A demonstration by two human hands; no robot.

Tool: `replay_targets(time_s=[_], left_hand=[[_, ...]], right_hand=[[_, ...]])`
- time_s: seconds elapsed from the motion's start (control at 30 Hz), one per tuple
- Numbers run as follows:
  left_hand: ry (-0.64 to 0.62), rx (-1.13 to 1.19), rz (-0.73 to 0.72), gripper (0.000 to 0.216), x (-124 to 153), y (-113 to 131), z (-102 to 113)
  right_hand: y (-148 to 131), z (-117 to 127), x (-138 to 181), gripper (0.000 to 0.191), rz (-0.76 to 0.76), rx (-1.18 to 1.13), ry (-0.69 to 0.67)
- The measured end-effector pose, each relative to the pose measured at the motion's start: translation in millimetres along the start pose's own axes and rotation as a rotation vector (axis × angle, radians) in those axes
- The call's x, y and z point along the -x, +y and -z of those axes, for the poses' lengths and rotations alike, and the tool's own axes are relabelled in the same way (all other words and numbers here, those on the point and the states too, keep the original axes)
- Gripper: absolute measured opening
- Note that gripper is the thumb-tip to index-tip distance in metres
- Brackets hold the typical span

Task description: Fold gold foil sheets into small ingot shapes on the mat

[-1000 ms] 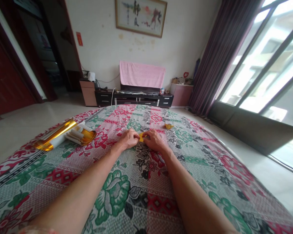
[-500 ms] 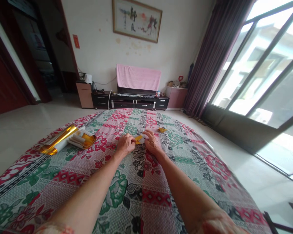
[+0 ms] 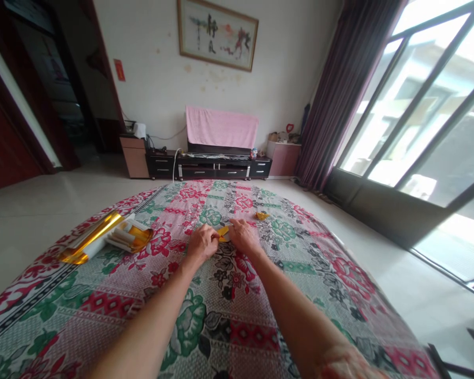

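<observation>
We have the paper (image 3: 223,232) on the bench (image 3: 256,337), its gold end pinched in our left hand (image 3: 203,242); our right hand (image 3: 243,237) covers the pale end, and we cannot tell whether it grips. We judge the folding partway, with creases left to make, while one folded piece (image 3: 262,216) beyond looks done.
</observation>
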State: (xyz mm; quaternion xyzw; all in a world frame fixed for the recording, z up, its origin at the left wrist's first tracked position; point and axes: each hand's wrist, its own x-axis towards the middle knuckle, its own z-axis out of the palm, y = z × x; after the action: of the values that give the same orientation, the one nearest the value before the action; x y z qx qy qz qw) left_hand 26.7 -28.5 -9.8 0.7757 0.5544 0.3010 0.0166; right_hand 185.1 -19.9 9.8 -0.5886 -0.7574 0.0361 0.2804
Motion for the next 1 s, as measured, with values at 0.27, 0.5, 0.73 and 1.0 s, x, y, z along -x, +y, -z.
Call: replay_targets(time_s=[0.27, 0.5, 0.73, 1.0], left_hand=[[-0.030, 0.023, 0.061, 0.013, -3, -3, -6], [-0.142, 0.047, 0.090, 0.013, -13, -8, -1], [-0.129, 0.062, 0.051, 0.011, -14, -14, -2], [-0.026, 0.174, -0.093, 0.010, -9, -11, 3]], right_hand=[[-1, -8, 1, 0.031, 0.190, -0.056, 0.076], [2, -13, -3, 0.029, 0.165, -0.040, 0.009], [4, -16, -2, 0.033, 0.162, -0.046, 0.026], [5, -16, -7, 0.027, 0.136, -0.090, 0.040]])
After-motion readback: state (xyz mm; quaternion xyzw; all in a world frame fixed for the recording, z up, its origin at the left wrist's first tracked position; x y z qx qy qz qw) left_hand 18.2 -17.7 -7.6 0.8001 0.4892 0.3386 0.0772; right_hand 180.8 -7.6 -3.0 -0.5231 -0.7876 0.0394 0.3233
